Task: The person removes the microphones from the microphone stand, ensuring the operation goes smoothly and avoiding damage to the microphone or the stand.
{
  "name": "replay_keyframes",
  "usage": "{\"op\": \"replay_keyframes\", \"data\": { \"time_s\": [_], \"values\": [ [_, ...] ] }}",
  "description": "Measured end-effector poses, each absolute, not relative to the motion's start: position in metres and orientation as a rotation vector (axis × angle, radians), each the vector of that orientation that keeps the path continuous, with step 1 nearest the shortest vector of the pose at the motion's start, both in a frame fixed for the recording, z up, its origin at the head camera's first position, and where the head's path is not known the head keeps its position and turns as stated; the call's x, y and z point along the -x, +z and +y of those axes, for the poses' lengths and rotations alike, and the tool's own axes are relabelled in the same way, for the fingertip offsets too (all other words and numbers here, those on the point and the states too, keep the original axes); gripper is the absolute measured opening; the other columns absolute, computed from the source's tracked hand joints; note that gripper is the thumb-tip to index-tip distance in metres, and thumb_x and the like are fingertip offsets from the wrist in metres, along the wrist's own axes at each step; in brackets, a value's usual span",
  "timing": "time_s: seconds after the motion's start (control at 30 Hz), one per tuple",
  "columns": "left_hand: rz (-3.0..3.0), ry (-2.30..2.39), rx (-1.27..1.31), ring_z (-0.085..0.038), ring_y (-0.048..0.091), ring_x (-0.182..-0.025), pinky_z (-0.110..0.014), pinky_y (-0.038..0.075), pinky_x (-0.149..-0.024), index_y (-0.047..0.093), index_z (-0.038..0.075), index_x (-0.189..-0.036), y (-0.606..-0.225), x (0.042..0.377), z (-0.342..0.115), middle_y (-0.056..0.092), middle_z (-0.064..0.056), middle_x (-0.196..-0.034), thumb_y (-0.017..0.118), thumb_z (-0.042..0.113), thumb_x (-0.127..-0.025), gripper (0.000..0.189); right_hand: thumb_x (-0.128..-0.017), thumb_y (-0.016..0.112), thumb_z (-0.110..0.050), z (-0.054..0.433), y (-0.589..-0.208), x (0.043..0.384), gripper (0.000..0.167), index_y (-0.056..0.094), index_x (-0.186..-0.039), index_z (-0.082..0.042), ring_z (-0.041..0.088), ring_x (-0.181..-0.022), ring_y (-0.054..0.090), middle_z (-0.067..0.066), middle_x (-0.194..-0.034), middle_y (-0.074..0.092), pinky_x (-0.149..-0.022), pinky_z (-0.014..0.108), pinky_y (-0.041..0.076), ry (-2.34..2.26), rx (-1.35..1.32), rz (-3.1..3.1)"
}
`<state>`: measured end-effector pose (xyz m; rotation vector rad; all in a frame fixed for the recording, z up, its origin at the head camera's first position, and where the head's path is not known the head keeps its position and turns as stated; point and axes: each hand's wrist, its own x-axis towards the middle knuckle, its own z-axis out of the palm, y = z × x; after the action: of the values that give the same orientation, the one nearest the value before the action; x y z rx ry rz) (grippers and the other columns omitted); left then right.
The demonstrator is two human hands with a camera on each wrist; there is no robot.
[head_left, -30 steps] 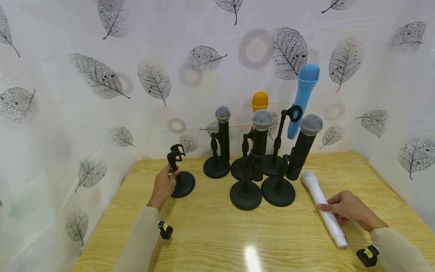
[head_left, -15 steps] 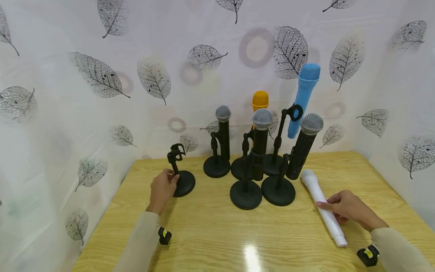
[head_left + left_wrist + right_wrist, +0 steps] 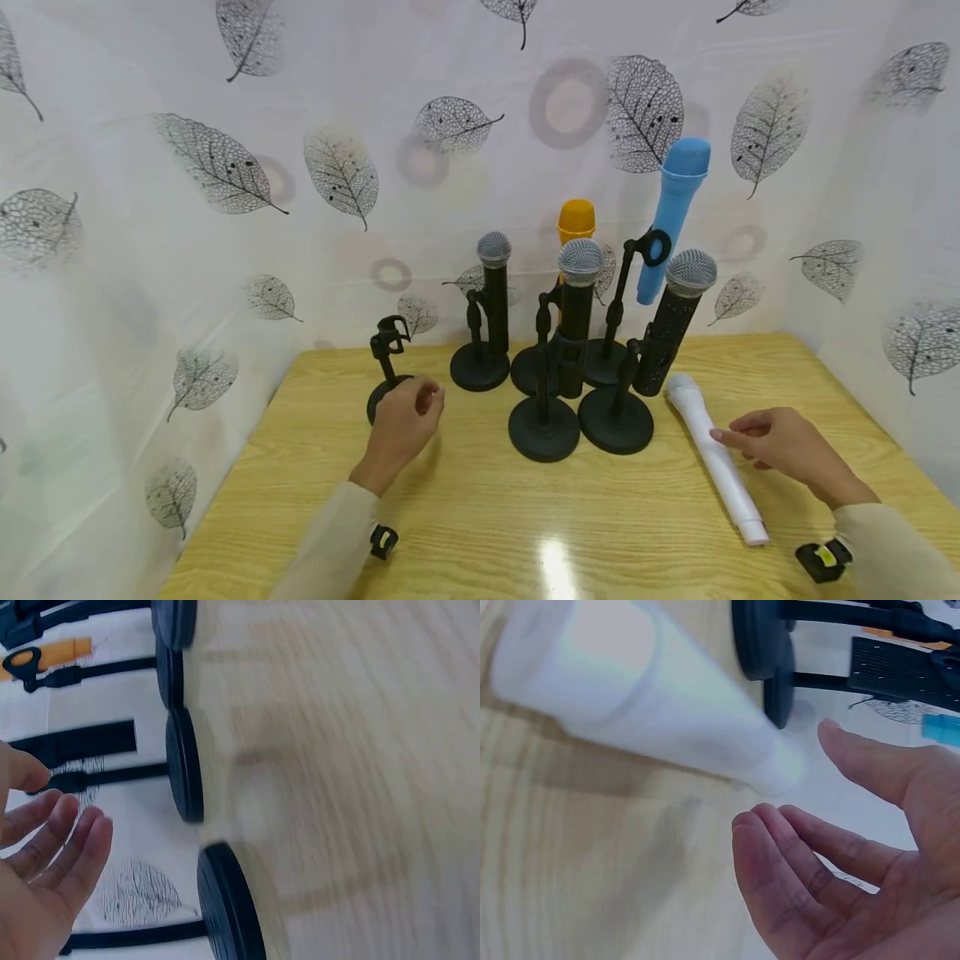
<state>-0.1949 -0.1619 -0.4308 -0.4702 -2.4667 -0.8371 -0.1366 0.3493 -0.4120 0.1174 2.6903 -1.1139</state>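
My left hand [image 3: 402,425] is off the black microphone stand [image 3: 384,354] at the left, whose holder is empty; the hand hides part of its round base. In the left wrist view the fingers [image 3: 64,832] are relaxed, with nothing between them. A white microphone [image 3: 716,458] lies on the table at the right, head pointing away. Beside it, my right hand [image 3: 787,450] hovers with the thumb over the microphone's edge in the head view. The right wrist view shows a gap between its thumb and fingers [image 3: 780,885], the white microphone [image 3: 682,697] lying apart from them.
Several black stands with microphones stand mid-table: silver-headed black ones [image 3: 576,325], an orange one [image 3: 576,218], and a tall blue one [image 3: 675,212] at the back right. A leaf-patterned sheet [image 3: 465,192] rises behind the wooden table [image 3: 465,517].
My left hand has let go of the left stand and moved right, in front of its base. My right hand has released the white microphone and lifted slightly; the microphone stays put.
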Motion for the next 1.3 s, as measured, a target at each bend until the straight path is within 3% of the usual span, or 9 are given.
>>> {"op": "replay_keyframes", "data": {
  "time_s": [0.23, 0.43, 0.7, 0.97, 1.3],
  "values": [
    [-2.531, -1.031, 0.470, -0.026, 0.068, -0.096, -0.040, 0.058, -0.083, 0.066, 0.004, -0.121, -0.431, 0.216, -0.137, 0.069, -0.012, -0.105, 0.066, 0.011, -0.100, 0.022, -0.099, 0.066, -0.044, 0.338, -0.402, 0.129, 0.068, 0.057, -0.130, 0.015, 0.025, -0.089, 0.070, 0.017, -0.108, 0.071, -0.073, 0.037, 0.060, -1.200, -0.083, 2.686],
    [-2.595, -1.171, 0.389, -0.033, 0.062, -0.116, -0.048, 0.052, -0.098, 0.056, 0.000, -0.136, -0.434, 0.242, -0.125, 0.064, -0.021, -0.127, 0.060, 0.008, -0.103, 0.034, -0.104, 0.062, -0.029, 0.322, -0.402, 0.124, 0.051, 0.059, -0.128, 0.015, 0.022, -0.083, 0.072, 0.017, -0.103, 0.073, -0.069, 0.033, 0.060, -1.307, 0.105, 2.671],
    [-2.552, -1.456, 0.313, -0.041, 0.050, -0.133, -0.051, 0.043, -0.108, 0.036, 0.003, -0.153, -0.433, 0.267, -0.112, 0.048, -0.026, -0.147, 0.053, 0.016, -0.108, 0.050, -0.100, 0.068, -0.026, 0.301, -0.409, 0.117, 0.046, 0.063, -0.128, 0.009, 0.018, -0.090, 0.071, 0.014, -0.111, 0.071, -0.073, 0.031, 0.059, -1.384, 0.206, 2.609],
    [-2.520, -1.566, 0.301, -0.038, 0.044, -0.140, -0.050, 0.042, -0.111, 0.026, 0.005, -0.159, -0.427, 0.290, -0.100, 0.038, -0.024, -0.155, 0.047, 0.027, -0.110, 0.056, -0.097, 0.071, -0.020, 0.279, -0.420, 0.114, 0.038, 0.066, -0.122, 0.008, 0.007, -0.094, 0.069, 0.018, -0.113, 0.071, -0.077, 0.026, 0.058, -1.456, 0.410, 2.550],
    [-2.503, -1.543, 0.287, -0.037, 0.052, -0.133, -0.050, 0.046, -0.106, 0.037, 0.005, -0.154, -0.419, 0.304, -0.093, 0.048, -0.023, -0.147, 0.044, 0.030, -0.111, 0.050, -0.096, 0.072, -0.015, 0.260, -0.426, 0.116, 0.032, 0.069, -0.118, 0.008, 0.008, -0.093, 0.069, 0.019, -0.111, 0.071, -0.077, 0.026, 0.058, -1.483, 0.532, 2.549]
  ]
}}
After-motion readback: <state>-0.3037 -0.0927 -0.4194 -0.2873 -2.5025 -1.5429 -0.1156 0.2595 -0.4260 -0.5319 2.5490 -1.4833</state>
